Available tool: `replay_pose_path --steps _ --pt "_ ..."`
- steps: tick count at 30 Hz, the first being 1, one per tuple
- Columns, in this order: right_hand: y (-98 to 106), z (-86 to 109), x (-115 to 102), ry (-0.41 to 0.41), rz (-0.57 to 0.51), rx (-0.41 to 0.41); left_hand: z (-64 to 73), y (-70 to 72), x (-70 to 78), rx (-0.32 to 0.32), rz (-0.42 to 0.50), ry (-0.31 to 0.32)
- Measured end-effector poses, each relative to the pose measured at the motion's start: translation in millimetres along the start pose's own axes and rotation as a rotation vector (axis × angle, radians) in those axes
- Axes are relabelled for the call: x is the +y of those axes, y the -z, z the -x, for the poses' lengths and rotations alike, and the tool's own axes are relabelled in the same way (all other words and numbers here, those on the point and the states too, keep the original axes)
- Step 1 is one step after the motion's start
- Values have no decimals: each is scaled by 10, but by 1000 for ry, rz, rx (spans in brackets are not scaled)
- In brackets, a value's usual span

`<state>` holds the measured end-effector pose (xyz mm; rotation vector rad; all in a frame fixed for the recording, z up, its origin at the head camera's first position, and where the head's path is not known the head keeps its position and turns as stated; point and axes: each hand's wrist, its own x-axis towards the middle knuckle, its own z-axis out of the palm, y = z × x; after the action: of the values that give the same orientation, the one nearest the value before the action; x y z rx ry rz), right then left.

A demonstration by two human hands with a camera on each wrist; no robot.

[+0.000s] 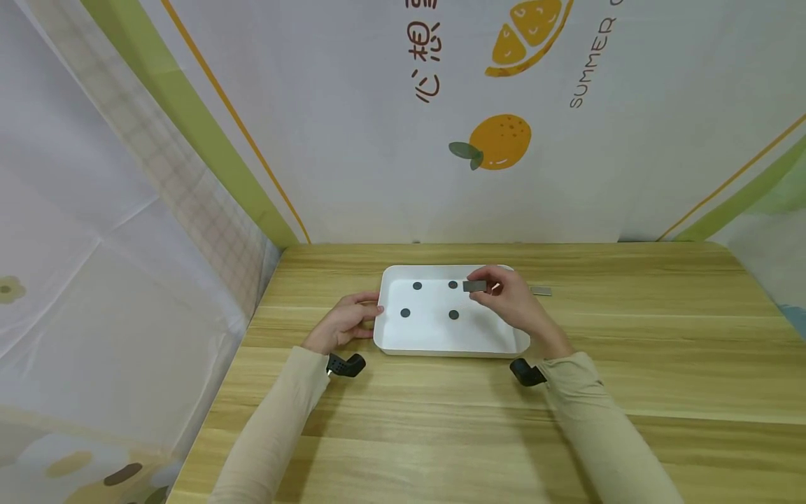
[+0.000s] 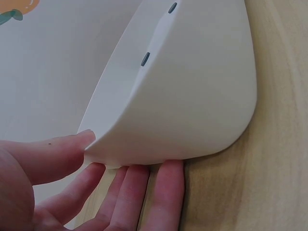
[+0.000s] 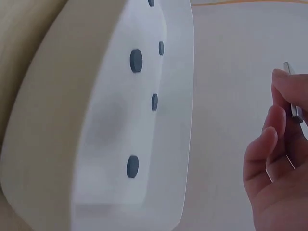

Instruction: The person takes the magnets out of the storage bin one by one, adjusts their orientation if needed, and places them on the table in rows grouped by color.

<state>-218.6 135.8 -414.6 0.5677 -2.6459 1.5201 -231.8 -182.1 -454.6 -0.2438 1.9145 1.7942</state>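
A shallow white tray [image 1: 430, 339] with rounded corners lies on the wooden table, several small dark round discs [image 1: 453, 315] spread over its floor. At the tray's left end, my left hand [image 1: 343, 323] holds the wall: the thumb [image 2: 62, 156] laps over the rim and the other fingertips touch the outer side. Over the tray's back right part, my right hand [image 1: 508, 299] pinches a small grey rectangular bar [image 1: 474, 286] between thumb and fingers. In the right wrist view the bar [image 3: 295, 113] shows a metallic edge, and part of it is hidden by the fingers.
Another flat grey bar [image 1: 541, 290] lies on the table just right of the tray. The wooden table [image 1: 661, 336] stretches to both sides and toward me. Behind it hangs a white cloth [image 1: 378, 175] printed with oranges, and a second cloth [image 1: 151, 301] hangs on the left.
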Motion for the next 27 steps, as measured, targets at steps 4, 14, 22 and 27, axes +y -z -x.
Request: replay_pose_path --steps 4,14,22,27 --pt "91 13 19 -23 -9 5 6 -5 -4 -4 -2 0" --pt "304 43 155 -38 8 48 9 -1 -5 8 1 4" --pt "482 59 247 -35 53 92 -3 -1 -6 14 1 14" --pt "615 84 277 -64 74 91 0 -1 -8 20 -3 17"
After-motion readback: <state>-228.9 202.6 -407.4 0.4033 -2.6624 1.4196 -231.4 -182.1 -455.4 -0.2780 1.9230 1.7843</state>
